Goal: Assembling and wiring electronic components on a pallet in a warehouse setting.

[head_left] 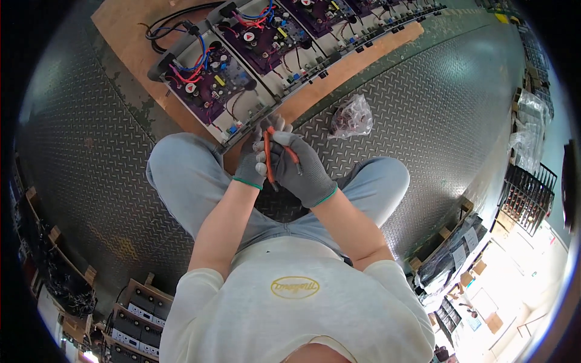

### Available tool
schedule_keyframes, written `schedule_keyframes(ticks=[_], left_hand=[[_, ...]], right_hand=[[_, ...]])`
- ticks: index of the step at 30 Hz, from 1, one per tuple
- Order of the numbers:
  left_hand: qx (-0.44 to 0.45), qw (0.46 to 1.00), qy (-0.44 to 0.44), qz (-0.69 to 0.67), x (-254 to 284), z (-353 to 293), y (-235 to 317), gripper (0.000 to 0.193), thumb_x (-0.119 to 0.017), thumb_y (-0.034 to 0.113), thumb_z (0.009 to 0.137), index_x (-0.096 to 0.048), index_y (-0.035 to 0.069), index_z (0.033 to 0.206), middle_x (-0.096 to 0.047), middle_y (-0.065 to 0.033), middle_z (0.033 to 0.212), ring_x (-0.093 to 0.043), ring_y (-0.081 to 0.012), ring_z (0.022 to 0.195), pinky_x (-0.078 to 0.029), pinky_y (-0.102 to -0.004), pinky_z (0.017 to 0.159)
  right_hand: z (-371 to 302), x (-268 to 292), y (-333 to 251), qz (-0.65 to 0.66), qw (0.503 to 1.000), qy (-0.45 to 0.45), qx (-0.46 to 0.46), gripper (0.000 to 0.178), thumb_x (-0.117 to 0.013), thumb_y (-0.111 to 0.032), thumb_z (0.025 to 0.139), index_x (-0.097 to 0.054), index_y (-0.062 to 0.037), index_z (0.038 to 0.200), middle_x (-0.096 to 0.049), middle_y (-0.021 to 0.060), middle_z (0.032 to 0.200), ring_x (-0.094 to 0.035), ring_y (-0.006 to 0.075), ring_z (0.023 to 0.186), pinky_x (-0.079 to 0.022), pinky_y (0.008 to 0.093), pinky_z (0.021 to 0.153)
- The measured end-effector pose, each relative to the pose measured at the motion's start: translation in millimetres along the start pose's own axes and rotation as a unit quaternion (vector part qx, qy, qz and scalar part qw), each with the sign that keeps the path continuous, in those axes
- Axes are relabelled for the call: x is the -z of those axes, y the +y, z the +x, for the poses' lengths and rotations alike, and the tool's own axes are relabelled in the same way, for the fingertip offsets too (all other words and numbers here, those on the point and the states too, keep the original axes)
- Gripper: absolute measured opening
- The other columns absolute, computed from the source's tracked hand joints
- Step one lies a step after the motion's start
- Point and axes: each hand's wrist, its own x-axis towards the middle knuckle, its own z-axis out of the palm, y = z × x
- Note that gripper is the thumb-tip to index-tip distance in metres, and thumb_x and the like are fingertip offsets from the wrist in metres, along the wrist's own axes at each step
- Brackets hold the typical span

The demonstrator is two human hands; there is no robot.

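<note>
My gloved right hand [307, 172] grips pliers [268, 156] by their orange-red handles, which stand a little apart. The jaws are hidden among my fingers, close to the front edge of the nearest open electronics unit [233, 138]. Right beside the pliers is my gloved left hand [247, 162]. Its fingers are bent together at that same edge, partly blurred; what they pinch there I cannot make out. Inside the unit a purple circuit board [209, 85] carries red and blue wires, several components and a round white label with a red triangle.
More open units [272, 42] stand in a row on a brown board [130, 45], running to the far right. A crumpled clear plastic bag [352, 117] lies on the diamond-plate floor [417, 91] at right. Black cables [166, 30] lie behind the nearest unit. Stacked boxed units [136, 317] stand lower left.
</note>
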Motion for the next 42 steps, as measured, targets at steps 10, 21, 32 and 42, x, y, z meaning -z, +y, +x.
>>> schedule_keyframes(ticks=[10,21,32,42], left_hand=[[-0.181,0.944,0.079,0.265,-69.6,10.1,-45.9,0.036,-0.055,0.029,0.090,-0.051,0.008,0.119,-0.053,-0.0042,0.120,-0.048,-0.0191,0.109,-0.030,-0.0409,0.108],[-0.158,0.960,0.044,0.228,-90.6,7.8,-47.6,0.031,-0.055,0.010,0.088,-0.050,-0.002,0.117,-0.058,-0.0150,0.112,-0.055,-0.0268,0.098,-0.043,-0.0449,0.099],[-0.234,0.918,0.096,0.307,-89.8,5.6,-51.2,0.026,-0.059,0.014,0.088,-0.054,0.002,0.111,-0.061,-0.0100,0.101,-0.061,-0.0225,0.090,-0.051,-0.0398,0.087],[-0.236,0.890,0.143,0.363,-93.7,3.5,-53.1,0.026,-0.058,0.014,0.089,-0.053,0.003,0.112,-0.060,-0.0104,0.101,-0.059,-0.0194,0.089,-0.052,-0.0393,0.084]], right_hand=[[2.1,-2.0,19.0,0.056,0.994,0.052,0.084,0.027,-0.047,-0.021,0.090,-0.051,0.0003,0.106,-0.058,0.0119,0.092,-0.058,0.0227,0.075,-0.050,0.0335,0.066],[-42.3,35.1,-48.4,-0.823,0.511,0.108,0.222,0.045,-0.061,-0.015,0.078,-0.051,-0.0032,0.120,-0.056,0.0118,0.095,-0.055,0.0212,0.078,-0.048,0.0327,0.068],[18.3,28.3,-101.9,-0.941,-0.060,-0.134,0.304,0.036,-0.055,-0.018,0.078,-0.053,-0.0069,0.112,-0.054,0.0037,0.088,-0.054,0.0187,0.084,-0.045,0.0302,0.064],[42.1,33.7,-110.0,-0.901,-0.091,-0.150,0.398,0.029,-0.057,-0.022,0.075,-0.054,-0.0124,0.102,-0.054,-0.0019,0.088,-0.054,0.0154,0.085,-0.043,0.0296,0.065]])
